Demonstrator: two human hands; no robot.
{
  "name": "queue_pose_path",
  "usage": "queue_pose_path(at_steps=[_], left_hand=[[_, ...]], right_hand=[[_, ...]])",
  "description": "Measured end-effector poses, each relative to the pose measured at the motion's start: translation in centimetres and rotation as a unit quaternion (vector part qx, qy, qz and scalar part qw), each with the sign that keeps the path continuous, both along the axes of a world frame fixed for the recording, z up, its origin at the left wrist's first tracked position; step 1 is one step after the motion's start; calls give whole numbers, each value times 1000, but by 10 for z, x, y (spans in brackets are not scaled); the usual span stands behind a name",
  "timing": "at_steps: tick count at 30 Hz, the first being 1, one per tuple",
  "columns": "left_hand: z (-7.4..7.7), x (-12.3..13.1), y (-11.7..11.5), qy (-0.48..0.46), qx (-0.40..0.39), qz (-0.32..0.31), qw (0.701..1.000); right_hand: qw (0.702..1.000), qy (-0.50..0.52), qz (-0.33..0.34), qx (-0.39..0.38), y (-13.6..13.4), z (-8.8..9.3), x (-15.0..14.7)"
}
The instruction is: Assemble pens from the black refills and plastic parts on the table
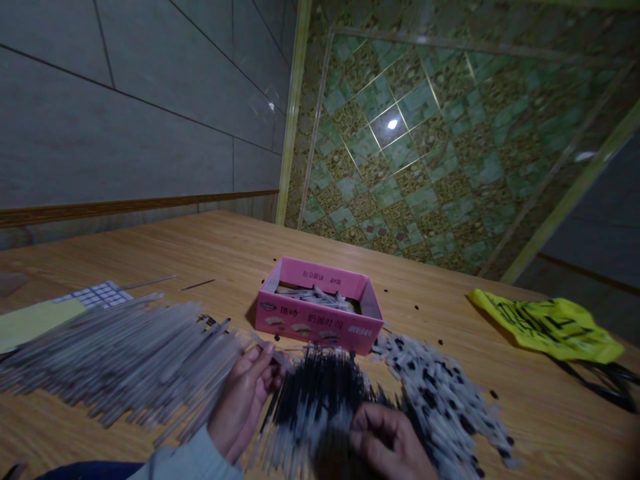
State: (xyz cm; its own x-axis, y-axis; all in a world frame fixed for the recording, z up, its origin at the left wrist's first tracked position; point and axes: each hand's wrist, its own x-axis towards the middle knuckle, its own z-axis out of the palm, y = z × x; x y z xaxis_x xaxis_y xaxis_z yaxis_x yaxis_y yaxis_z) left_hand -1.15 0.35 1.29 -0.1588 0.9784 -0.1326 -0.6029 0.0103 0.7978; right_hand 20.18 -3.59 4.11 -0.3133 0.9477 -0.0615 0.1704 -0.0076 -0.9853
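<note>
On the front of the pink box (319,328) we make out dark Chinese characters, including 吐司, beside blurred white print. Its inner far wall shows us upside-down characters. We cannot read the yellow bag's (550,327) crumpled black lettering.

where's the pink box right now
In the head view, the pink box sits near the middle, on the table just beyond the black sticks, with the yellow bag off to its right.
</note>
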Motion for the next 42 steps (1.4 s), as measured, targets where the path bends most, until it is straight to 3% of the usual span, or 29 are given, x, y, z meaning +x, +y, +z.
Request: queue_pose_path(at_steps=[4,10,14,19,24,26,30,32,37,42], left_hand=[[-3,-2,0,33,-10,-20,999],[-1,16,-15,14,-83,-213,973],[-6,26,-22,-29,-108,-288,951],[-10,23,-20,-76,-119,-248,958],[-8,22,-19,-77,-151,-219,961],[-9,24,-18,-69,-155,-216,962],[-13,25,-17,-57,-149,-218,963],[-14,24,-17,-48,-147,-217,964],[-13,23,-16,-38,-134,-225,964],[-12,25,-18,-33,-132,-234,963]], right_hand=[[985,-111,-74,111,1,-1,0],[967,-175,-53,175,2,-13,-6],[972,-150,-55,173,5,-17,-8],[968,-160,-71,179,10,-19,-2],[932,-265,-135,207,24,-26,10],[904,-333,-141,229,34,-25,15],[811,-497,-117,284,61,-17,20],[787,-534,-91,296,76,-13,22],[775,-559,-13,295,105,-15,28],[764,-578,10,288,110,-21,36]])
